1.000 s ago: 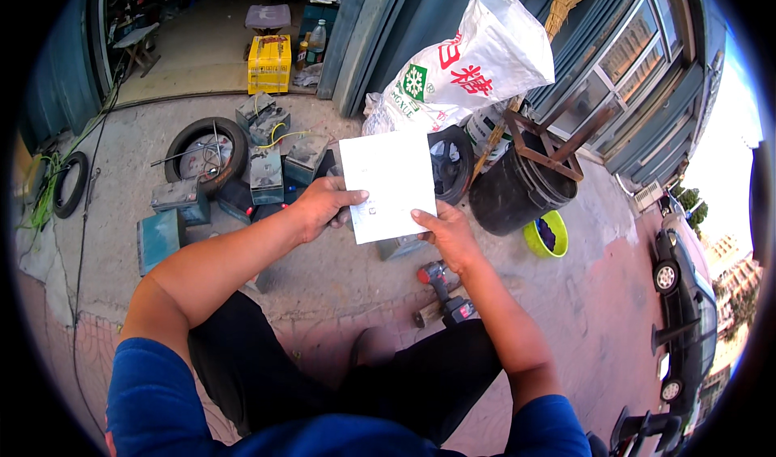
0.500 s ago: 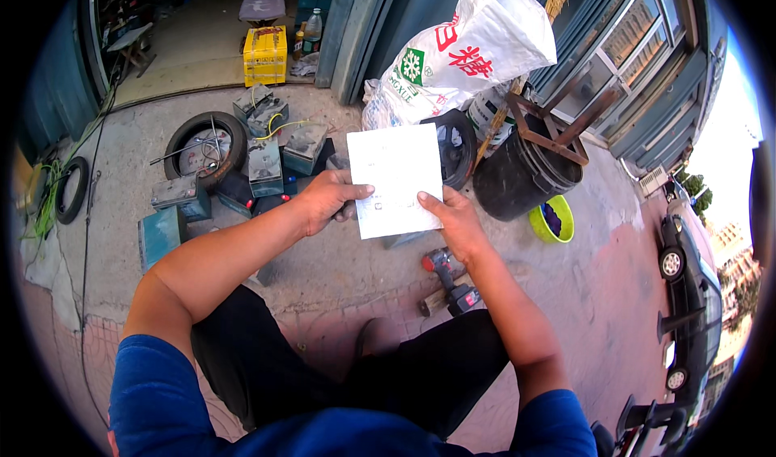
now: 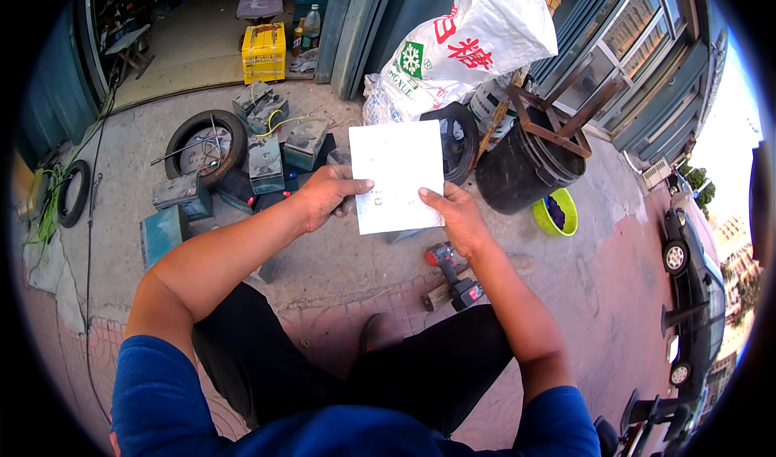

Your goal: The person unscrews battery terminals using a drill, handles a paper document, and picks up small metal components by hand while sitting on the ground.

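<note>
A white sheet (image 3: 396, 162), flat and bright with a few faint marks, is held up in front of me; whether it is paper or thin card I cannot tell. My left hand (image 3: 330, 193) pinches its left edge, thumb on the face and fingers behind. On the opposite edge, my right hand (image 3: 453, 212) grips it the same way. Below the right wrist, a red and black cordless power tool (image 3: 453, 277) lies on the ground against a piece of wood. Several grey-green batteries (image 3: 267, 168) sit on the concrete beyond my left forearm, partly overlapping one another.
A tyre (image 3: 206, 145) with metal rods lies at left. Ahead stand a large white sack (image 3: 461, 44) and another tyre (image 3: 459, 145). To the right are a black bucket (image 3: 525, 174) under a rusty frame and a yellow-green basin (image 3: 556, 222). A yellow box (image 3: 263, 52) stands in the doorway.
The view has shifted very slightly. Both hands keep the same hold on the white sheet, and nothing else has visibly moved.
</note>
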Tool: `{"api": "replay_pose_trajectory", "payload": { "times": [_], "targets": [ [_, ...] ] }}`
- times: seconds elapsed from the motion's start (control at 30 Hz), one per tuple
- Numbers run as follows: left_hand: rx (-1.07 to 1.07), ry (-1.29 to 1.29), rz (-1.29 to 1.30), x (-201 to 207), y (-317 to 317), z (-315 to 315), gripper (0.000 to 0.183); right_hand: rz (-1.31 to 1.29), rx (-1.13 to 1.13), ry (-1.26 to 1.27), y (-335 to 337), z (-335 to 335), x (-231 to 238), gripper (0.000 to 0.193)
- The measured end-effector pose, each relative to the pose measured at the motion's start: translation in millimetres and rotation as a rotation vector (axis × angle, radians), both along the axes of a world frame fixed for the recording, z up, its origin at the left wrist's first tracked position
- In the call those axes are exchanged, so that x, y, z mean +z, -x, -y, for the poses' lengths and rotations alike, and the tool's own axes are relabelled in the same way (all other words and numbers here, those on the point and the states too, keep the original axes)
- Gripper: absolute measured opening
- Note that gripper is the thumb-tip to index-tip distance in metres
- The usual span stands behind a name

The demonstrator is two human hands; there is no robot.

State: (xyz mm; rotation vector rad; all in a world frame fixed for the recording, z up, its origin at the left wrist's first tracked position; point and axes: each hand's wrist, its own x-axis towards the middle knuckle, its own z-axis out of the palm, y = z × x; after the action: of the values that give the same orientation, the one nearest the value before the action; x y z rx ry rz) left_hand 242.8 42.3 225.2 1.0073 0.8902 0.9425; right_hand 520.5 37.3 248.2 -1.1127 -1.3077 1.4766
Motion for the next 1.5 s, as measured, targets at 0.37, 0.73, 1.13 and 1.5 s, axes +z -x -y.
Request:
{"api": "replay_pose_trajectory", "payload": {
  "times": [0.37,0.73,1.13,1.5],
  "targets": [
    [0.012,0.006,-0.006,-1.4,1.2,0.1,0.029,0.002,0.013,0.02,0.9,1.5,1.6,0.037],
    [0.002,0.003,-0.019,-1.9,-0.1,0.8,0.027,0.016,0.025,0.029,-1.9,-0.5,-2.3,0.039],
    [-0.004,0.006,-0.036,3.8,-2.7,4.5,0.026,-0.007,0.036,0.013,-1.7,1.4,-3.8,0.044],
    [-0.035,0.018,-0.059,0.0,-4.4,3.8,0.027,-0.072,0.017,0.06,0.6,3.4,-2.1,0.041]
  ]
}}
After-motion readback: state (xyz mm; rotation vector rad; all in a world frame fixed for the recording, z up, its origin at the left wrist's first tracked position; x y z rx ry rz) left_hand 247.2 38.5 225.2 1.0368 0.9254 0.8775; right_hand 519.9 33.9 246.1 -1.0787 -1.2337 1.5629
